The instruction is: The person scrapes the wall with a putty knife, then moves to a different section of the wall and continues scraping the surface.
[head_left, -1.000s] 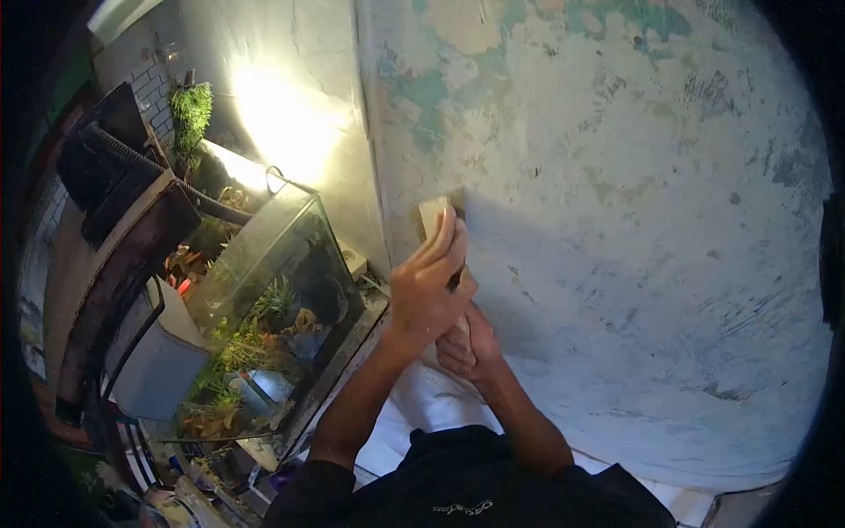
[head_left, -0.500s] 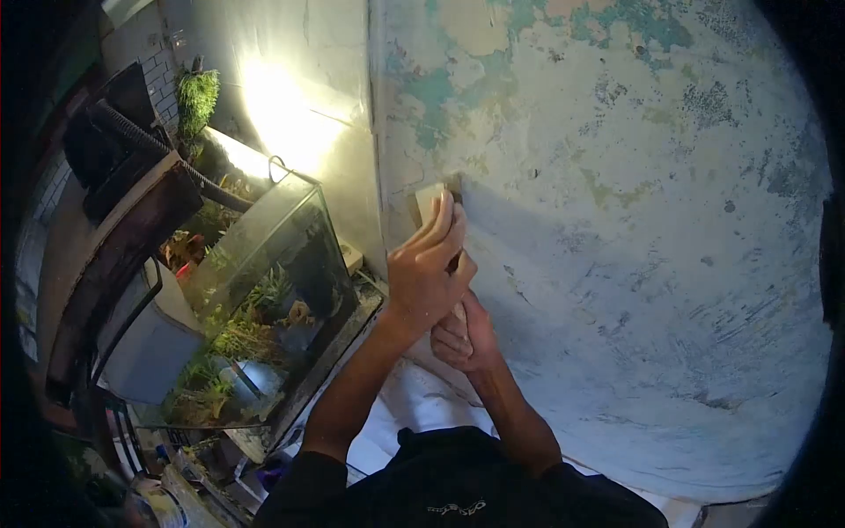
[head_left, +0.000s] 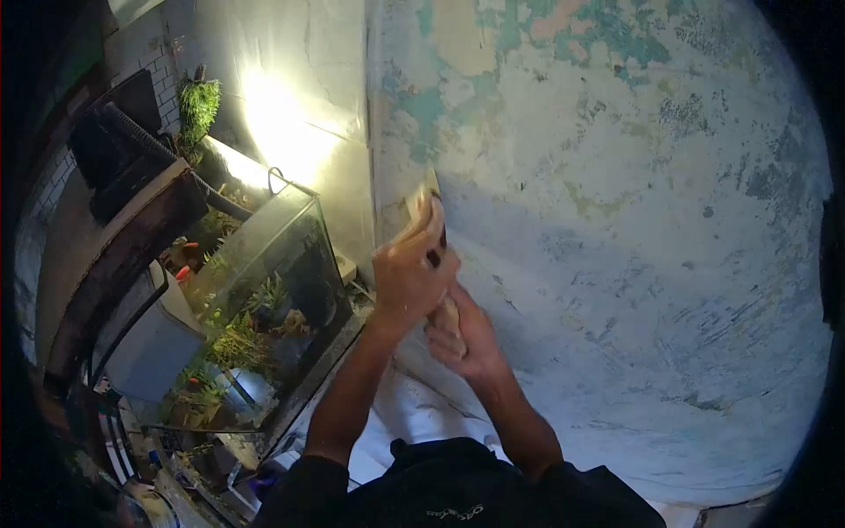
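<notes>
A scraper with a thin flat blade stands against the patchy white and turquoise wall, near the wall's left corner. My left hand is wrapped round its upper part, with fingers stretched up along the blade. Just below and to the right, my right hand grips the pale handle. The blade is seen nearly edge-on, and my left fingers hide part of it.
A glass fish tank with plants and orange fish stands at the left. Beyond it are a bright lamp glow, a green plant and a dark curved wooden edge. A ribbed hose runs over the tank.
Both hands have shifted slightly left with the scraper. Its blade has turned from showing its flat face to nearly edge-on. The camera view has moved a little.
</notes>
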A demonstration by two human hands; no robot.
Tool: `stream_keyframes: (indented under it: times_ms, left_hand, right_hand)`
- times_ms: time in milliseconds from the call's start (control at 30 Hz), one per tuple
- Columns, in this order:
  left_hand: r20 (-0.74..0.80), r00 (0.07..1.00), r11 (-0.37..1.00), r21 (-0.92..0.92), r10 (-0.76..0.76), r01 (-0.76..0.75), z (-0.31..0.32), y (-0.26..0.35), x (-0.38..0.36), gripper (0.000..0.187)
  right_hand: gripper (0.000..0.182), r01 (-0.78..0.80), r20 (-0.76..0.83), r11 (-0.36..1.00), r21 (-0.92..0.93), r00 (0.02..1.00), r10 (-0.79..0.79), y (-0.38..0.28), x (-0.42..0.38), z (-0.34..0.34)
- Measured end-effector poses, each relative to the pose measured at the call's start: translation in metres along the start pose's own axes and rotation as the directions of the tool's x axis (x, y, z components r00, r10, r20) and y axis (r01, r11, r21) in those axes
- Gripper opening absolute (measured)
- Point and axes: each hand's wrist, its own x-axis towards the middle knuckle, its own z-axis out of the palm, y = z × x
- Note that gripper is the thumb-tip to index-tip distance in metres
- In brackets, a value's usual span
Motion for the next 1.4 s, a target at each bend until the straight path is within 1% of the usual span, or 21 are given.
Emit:
stream_keyframes:
  times_ms: [33, 67, 133, 167, 267, 333, 433, 467, 533, 633, 667, 733, 767, 833, 967, 1033, 1167, 1233, 1267, 1333, 1400]
  left_hand:
    - [0.035, 0.999, 0.999, 0.041, 0.007, -0.009, 0.001, 0.001, -0.009, 0.048]
    - [0.023, 1.0, 0.999, 0.043, 0.006, -0.007, 0.001, 0.003, -0.014, 0.048]
    - [0.043, 0.998, 0.997, -0.066, -0.044, 0.047, 0.003, 0.006, -0.019, 0.047]
    - [0.042, 0.997, 0.996, -0.065, -0.059, 0.062, 0.0, 0.005, -0.018, 0.047]
    - [0.074, 0.993, 0.995, -0.047, -0.087, 0.09, -0.013, 0.004, 0.007, 0.047]
    - [0.177, 0.966, 0.976, -0.077, -0.189, 0.205, -0.017, 0.004, 0.015, 0.045]
    - [0.139, 0.948, 0.956, -0.008, -0.288, 0.292, -0.018, 0.021, -0.001, 0.044]
    - [0.126, 0.949, 0.956, -0.014, -0.288, 0.292, -0.017, 0.024, -0.007, 0.044]
    - [0.045, 0.986, 0.985, -0.057, -0.161, 0.164, -0.012, 0.026, -0.018, 0.043]
    - [0.02, 0.99, 0.99, -0.029, -0.141, 0.141, -0.007, 0.021, -0.012, 0.047]
    - [0.02, 0.99, 0.989, -0.034, -0.14, 0.141, -0.008, 0.02, -0.01, 0.047]
    - [0.019, 0.965, 0.949, -0.179, -0.26, 0.259, -0.011, 0.02, -0.003, 0.048]
    - [0.011, 0.966, 0.949, -0.184, -0.258, 0.256, -0.011, 0.022, -0.005, 0.048]
    - [0.1, 0.968, 0.963, -0.116, -0.231, 0.242, -0.012, 0.026, -0.013, 0.049]
    - [0.054, 0.979, 0.974, -0.104, -0.197, 0.202, -0.009, 0.024, -0.01, 0.05]
    - [0.163, 0.941, 0.947, -0.079, -0.297, 0.312, -0.017, 0.025, 0.003, 0.05]
    - [0.176, 0.94, 0.949, -0.075, -0.291, 0.307, -0.019, 0.017, -0.007, 0.048]
    - [0.049, 0.99, 0.984, -0.12, -0.129, 0.134, -0.011, 0.015, -0.013, 0.047]
    - [0.045, 0.99, 0.983, -0.12, -0.135, 0.139, -0.01, 0.01, -0.012, 0.047]
    - [0.125, 0.964, 0.972, 0.019, -0.236, 0.235, -0.016, 0.009, 0.0, 0.048]
    - [0.145, 0.954, 0.963, -0.02, -0.264, 0.269, -0.027, 0.014, 0.007, 0.047]
  right_hand:
    - [0.038, -0.005, -0.066, 1.0, 0.024, 0.998, 0.007, 0.008, -0.006, -0.005]
    - [0.038, -0.009, -0.063, 1.0, 0.014, 0.998, 0.01, 0.009, -0.011, -0.004]
    - [0.035, 0.026, -0.134, 1.0, -0.017, 0.991, -0.028, 0.009, -0.022, 0.005]
    - [0.035, 0.013, -0.141, 1.0, -0.018, 0.99, -0.015, 0.01, -0.025, 0.011]
    - [0.034, -0.018, -0.103, 0.999, 0.049, 0.994, 0.023, 0.015, -0.016, 0.031]
    - [0.033, 0.034, -0.07, 0.998, 0.054, 0.997, -0.03, 0.024, -0.011, 0.037]
    - [0.034, -0.036, 0.017, 0.991, 0.13, 0.999, 0.034, 0.011, -0.017, 0.02]
    - [0.034, -0.037, 0.018, 0.993, 0.116, 0.999, 0.035, 0.007, -0.017, 0.017]
    - [0.034, -0.04, -0.061, 0.992, 0.117, 0.997, 0.048, 0.002, -0.02, 0.011]
    - [0.035, -0.003, -0.028, 1.0, 0.03, 1.0, 0.004, -0.004, -0.01, 0.008]
    - [0.035, 0.0, -0.031, 1.0, 0.027, 1.0, 0.001, -0.006, -0.01, 0.014]
    - [0.036, -0.02, -0.102, 0.998, 0.066, 0.994, 0.026, -0.01, -0.013, 0.033]
    - [0.036, -0.018, -0.101, 0.998, 0.058, 0.995, 0.024, -0.01, -0.017, 0.031]
    - [0.036, -0.02, -0.111, 0.999, 0.025, 0.994, 0.023, -0.005, -0.027, 0.02]
    - [0.037, -0.011, -0.057, 0.999, 0.042, 0.998, 0.013, -0.007, -0.022, 0.011]
    - [0.037, -0.036, -0.003, 0.99, 0.139, 0.999, 0.036, -0.01, -0.014, 0.014]
    - [0.038, -0.039, 0.008, 0.992, 0.12, 0.999, 0.039, 0.0, -0.017, 0.017]
    - [0.04, -0.019, -0.051, 0.989, 0.144, 0.998, 0.027, 0.001, -0.022, 0.015]
    - [0.04, -0.024, -0.054, 0.99, 0.141, 0.998, 0.032, -0.001, -0.017, 0.013]
    - [0.033, -0.106, 0.131, 0.979, 0.171, 0.988, 0.084, -0.004, -0.006, 0.009]
    - [0.033, -0.086, 0.105, 0.984, 0.155, 0.992, 0.071, -0.005, -0.002, 0.014]
